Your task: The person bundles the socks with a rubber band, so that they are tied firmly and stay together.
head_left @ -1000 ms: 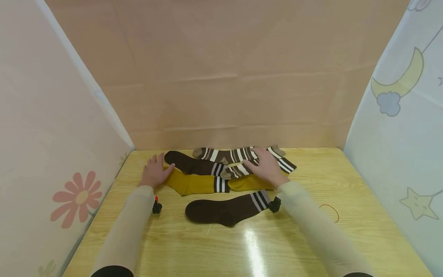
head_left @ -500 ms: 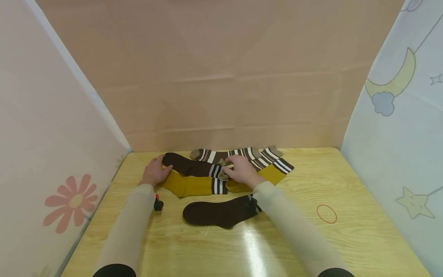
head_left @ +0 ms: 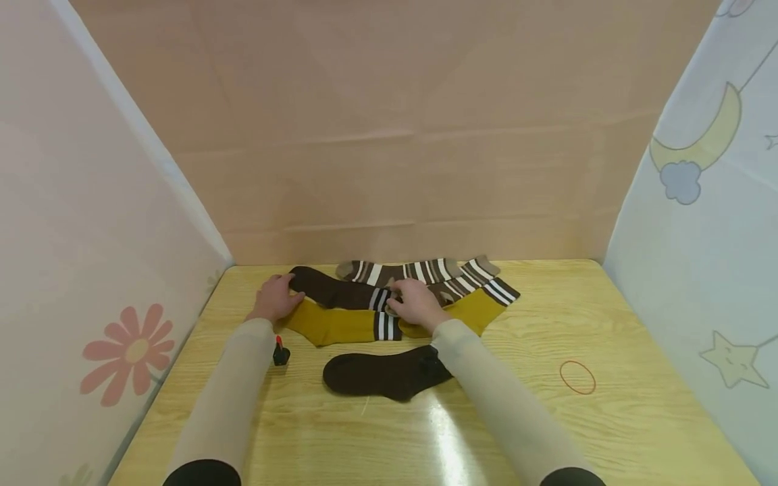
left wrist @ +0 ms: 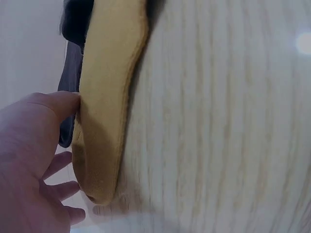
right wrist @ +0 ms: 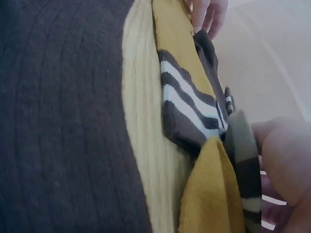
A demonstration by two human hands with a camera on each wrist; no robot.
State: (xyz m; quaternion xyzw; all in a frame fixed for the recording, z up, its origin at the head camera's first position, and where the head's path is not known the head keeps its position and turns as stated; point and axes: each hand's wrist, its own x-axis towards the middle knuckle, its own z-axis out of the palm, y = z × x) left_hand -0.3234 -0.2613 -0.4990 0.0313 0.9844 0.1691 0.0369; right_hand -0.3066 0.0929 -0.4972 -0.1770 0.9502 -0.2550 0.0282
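Several socks lie across the far half of the wooden table (head_left: pixel 608 324). My left hand (head_left: pixel 275 298) rests on the toes of a dark brown sock (head_left: pixel 334 291) and a mustard sock (head_left: pixel 340 325). Its thumb touches the mustard sock (left wrist: pixel 107 97) edge, fingers relaxed. My right hand (head_left: pixel 415 304) is at the middle of the pile. There its thumb (right wrist: pixel 284 150) and fingers pinch the grey toe of a brown-and-white striped sock (right wrist: pixel 240 145), just above a second mustard sock (head_left: pixel 474 307). Another striped sock (head_left: pixel 395 271) lies behind.
A lone dark brown sock (head_left: pixel 377 374) lies nearer me, partly under my right forearm. A red rubber band (head_left: pixel 577 376) sits on the table to the right. Paper and fabric walls enclose the table at the back, left and right.
My right hand has slid left from the striped cuffs to the striped sock's toe in the middle. My left hand has shifted slightly onto the dark sock's toe.
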